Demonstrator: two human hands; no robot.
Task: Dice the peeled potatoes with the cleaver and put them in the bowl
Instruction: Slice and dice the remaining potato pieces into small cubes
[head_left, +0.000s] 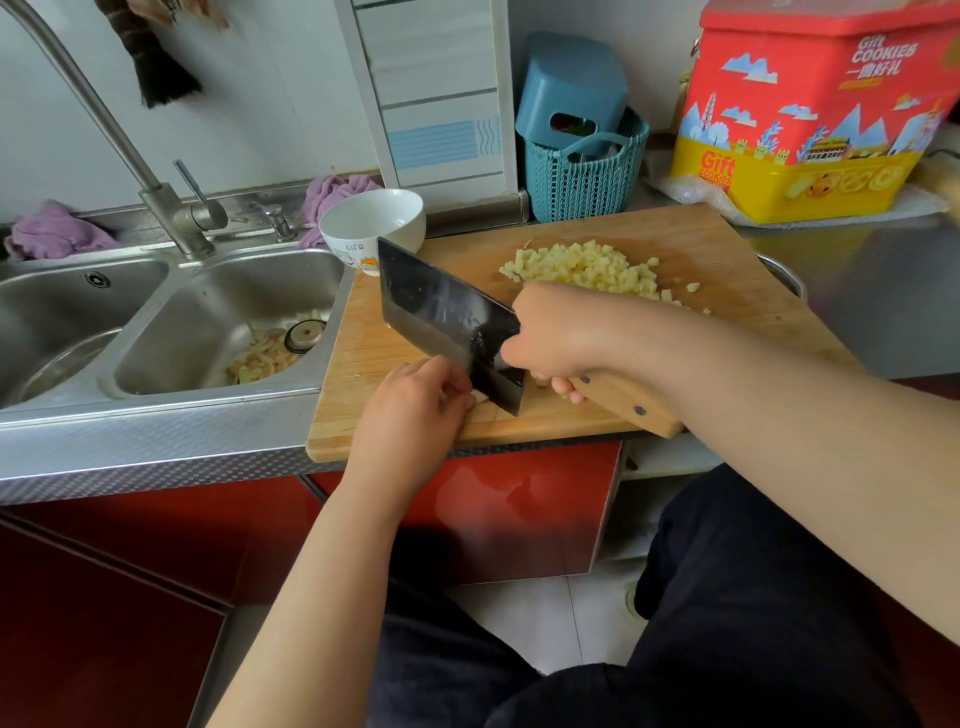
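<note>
A wooden cutting board lies on the steel counter. A heap of diced potato sits toward its far side. My right hand grips the wooden handle of a dark cleaver, whose blade edge rests on the board near the front. My left hand presses a small pale potato piece against the blade's left side; most of that piece is hidden by my fingers. A white bowl stands at the board's far left corner, and its inside looks bare.
A double steel sink with peelings near the drain lies to the left, with a tall faucet behind it. A teal basket and a red cookie tin stand behind the board. Purple cloths lie at the sink's back.
</note>
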